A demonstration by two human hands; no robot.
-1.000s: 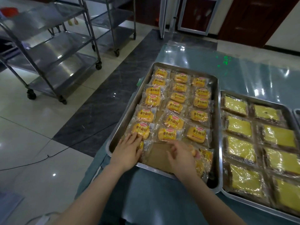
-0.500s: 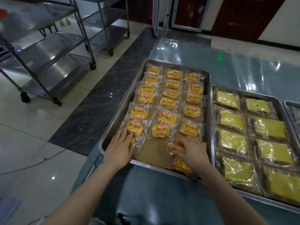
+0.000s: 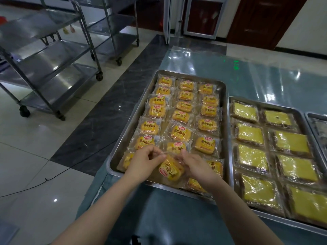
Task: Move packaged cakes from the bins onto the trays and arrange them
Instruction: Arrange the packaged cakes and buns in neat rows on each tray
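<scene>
Left hand [image 3: 143, 161] and right hand [image 3: 196, 165] pinch 1 wrapped cake [image 3: 170, 169] above the steel tray's [image 3: 133, 119] near end, crowded cake rows [image 3: 181, 116] beyond, yellow slab cakes [image 3: 251, 158] alongside.

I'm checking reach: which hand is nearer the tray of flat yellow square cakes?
Right. The right hand sits just left of that tray, not touching it; the left hand is farther left, beyond the cake packet both hands hold.

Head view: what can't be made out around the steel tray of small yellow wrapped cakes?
- Near-left yellow wrapped cake: half hidden by left hand, head view.
- Near-right packets: partly covered by right hand.
- Third steel tray: cut by right edge.
- Bins: out of view.
</scene>
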